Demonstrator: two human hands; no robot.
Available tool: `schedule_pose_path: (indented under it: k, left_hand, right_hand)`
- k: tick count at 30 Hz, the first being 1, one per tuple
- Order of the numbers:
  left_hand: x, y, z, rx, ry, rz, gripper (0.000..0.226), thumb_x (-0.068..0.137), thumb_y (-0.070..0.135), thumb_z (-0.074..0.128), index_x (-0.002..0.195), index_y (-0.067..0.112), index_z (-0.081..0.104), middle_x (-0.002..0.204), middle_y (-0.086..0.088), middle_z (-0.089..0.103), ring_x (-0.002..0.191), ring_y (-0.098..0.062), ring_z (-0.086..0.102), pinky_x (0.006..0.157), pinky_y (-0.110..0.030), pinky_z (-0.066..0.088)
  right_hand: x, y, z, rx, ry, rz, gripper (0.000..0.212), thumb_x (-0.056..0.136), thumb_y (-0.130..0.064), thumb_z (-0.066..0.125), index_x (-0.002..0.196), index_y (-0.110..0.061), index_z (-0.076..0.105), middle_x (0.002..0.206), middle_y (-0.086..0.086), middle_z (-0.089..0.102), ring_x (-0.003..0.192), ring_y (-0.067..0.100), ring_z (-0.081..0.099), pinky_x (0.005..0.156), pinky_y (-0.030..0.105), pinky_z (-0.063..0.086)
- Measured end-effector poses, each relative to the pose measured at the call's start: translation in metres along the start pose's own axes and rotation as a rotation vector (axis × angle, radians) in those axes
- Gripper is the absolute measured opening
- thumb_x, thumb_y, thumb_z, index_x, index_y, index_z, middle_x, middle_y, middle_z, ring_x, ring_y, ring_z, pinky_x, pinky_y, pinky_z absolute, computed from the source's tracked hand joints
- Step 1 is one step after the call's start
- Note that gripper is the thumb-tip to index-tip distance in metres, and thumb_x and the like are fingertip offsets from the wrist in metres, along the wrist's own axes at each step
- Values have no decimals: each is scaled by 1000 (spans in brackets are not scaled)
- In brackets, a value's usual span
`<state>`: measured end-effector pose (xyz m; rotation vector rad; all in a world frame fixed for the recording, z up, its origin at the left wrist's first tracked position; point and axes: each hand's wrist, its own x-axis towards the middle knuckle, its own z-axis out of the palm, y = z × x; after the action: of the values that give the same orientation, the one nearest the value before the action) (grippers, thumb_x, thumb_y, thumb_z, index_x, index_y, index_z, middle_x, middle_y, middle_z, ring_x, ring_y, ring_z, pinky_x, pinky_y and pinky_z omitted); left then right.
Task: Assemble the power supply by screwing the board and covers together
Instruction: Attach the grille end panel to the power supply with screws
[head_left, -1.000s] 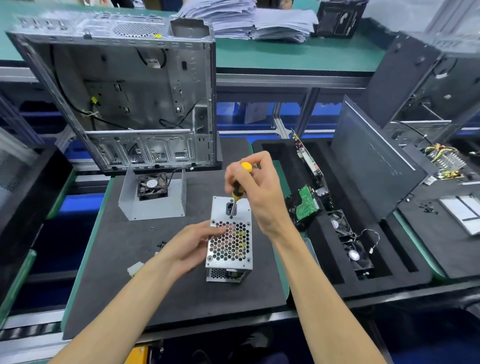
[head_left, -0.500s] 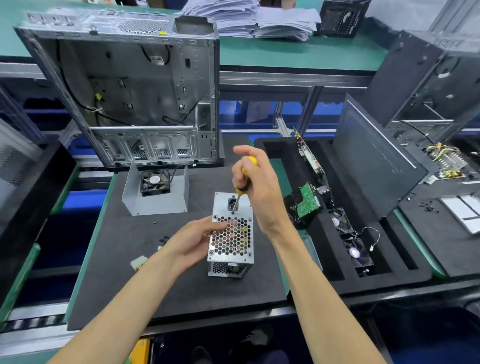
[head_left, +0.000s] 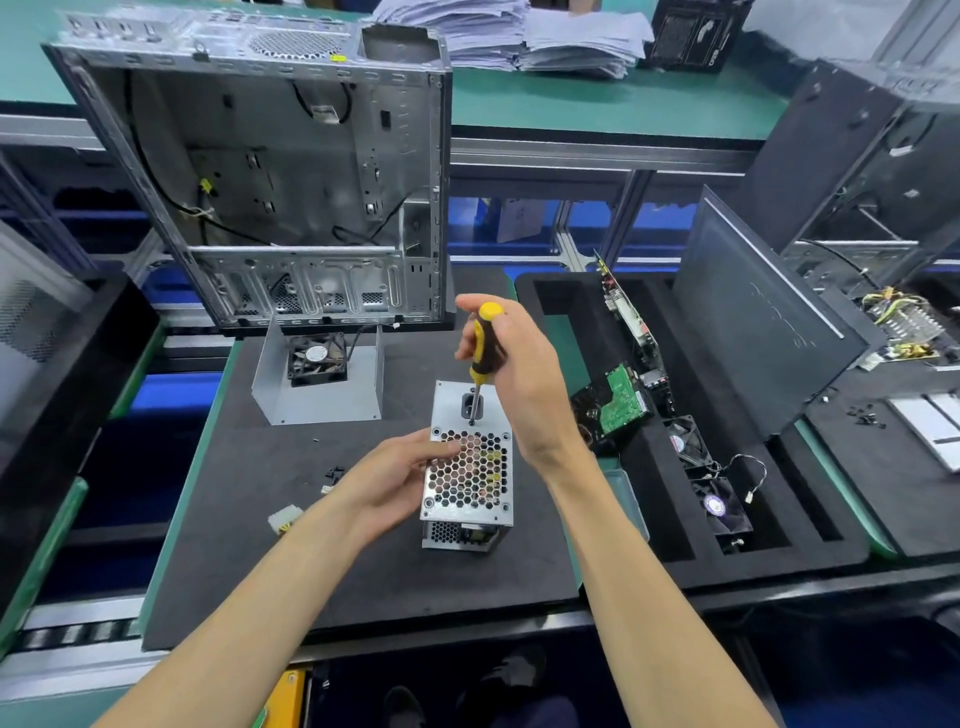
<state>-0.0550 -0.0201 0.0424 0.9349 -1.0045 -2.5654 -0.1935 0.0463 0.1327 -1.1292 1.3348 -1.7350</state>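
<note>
The right hand (head_left: 519, 374) has its grip wrapped round a yellow-and-black screwdriver (head_left: 483, 353), held upright with its tip down on the top face of the power supply (head_left: 470, 467); the left hand (head_left: 395, 480) steadies that metal box from its left side, fingers curled onto the perforated cover. The box stands on the dark mat of the bench (head_left: 260, 545). Behind it sit a fan bracket (head_left: 317, 379) and an open computer case (head_left: 270, 176), loose screws (head_left: 335, 473) lie to the left, and a foam tray (head_left: 675, 519) of parts lies to the right.

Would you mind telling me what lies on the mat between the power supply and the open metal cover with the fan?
In the head view, only bare black mat separates the power supply from the fan cover; the loose screws lie off to the left.
</note>
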Motion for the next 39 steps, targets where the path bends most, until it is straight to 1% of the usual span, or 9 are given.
schedule_pose_path:
  k: [2,4,9,13,16,19,25,31,39]
  left_hand:
    - [-1,1,1,1,2,3,30,86,3,65,115,3,74,127,-22,67,120,-36,64,99,-47,55]
    - [-1,1,3,7,5,6,32,85,3,65,116,3,73,127,-22,67,122,-36,63,102,-48,53]
    - [-1,1,2,4,10,1,38,86,2,64,124,0,67,127,-22,67,124,-37,61,105,-50,49]
    - [0,1,3,-11,-2,4,34,83,3,65,116,2,73,127,-22,67,122,-36,63,99,-47,55]
    - [0,2,3,-7,-17,-1,32,83,4,67,114,4,75,127,-22,67,119,-34,65,96,-45,56]
    - [1,2,2,-35,-27,-14,35,85,2,65,120,1,71,130,-22,66,122,-35,64,100,-47,53]
    - [0,3,5,-84,-36,-41,39,87,-1,61,126,-1,65,128,-23,66,118,-34,66,94,-45,57]
    - [-1,4,7,-79,-38,-38,39,88,-1,59,126,-3,64,128,-23,66,116,-33,67,91,-43,59]
    - [1,3,6,-84,-75,-30,30,90,-1,59,118,-2,71,128,-24,66,114,-33,68,87,-41,60]
  right_hand:
    - [1,0,2,-2,24,-10,19,102,-16,55,117,-5,53,95,10,65,80,14,66,72,19,49]
    - [1,1,4,8,39,-12,22,97,-12,63,108,-10,44,85,2,62,67,14,60,66,20,47]
    - [2,3,1,42,-6,-7,32,103,-27,38,127,-21,59,86,-6,55,80,13,51,76,24,43]
    - [3,1,3,42,29,-20,15,99,-18,54,114,-15,54,98,4,69,85,16,69,78,24,52]
    - [2,1,4,28,22,-26,24,97,-15,60,116,-15,45,79,-5,64,71,9,60,70,19,49]
    - [2,2,2,6,9,-22,32,104,-27,44,132,-19,56,80,-6,54,76,10,49,72,22,43]
    - [5,0,2,-28,43,-9,28,104,-28,40,112,-16,65,92,-6,70,84,15,66,71,27,45]
    - [7,0,4,40,8,-22,19,104,-20,40,99,-14,57,73,-3,50,66,14,42,62,23,37]
    - [13,-5,-4,-9,-79,50,44,101,-29,45,60,-21,58,51,-7,29,48,14,27,52,29,25]
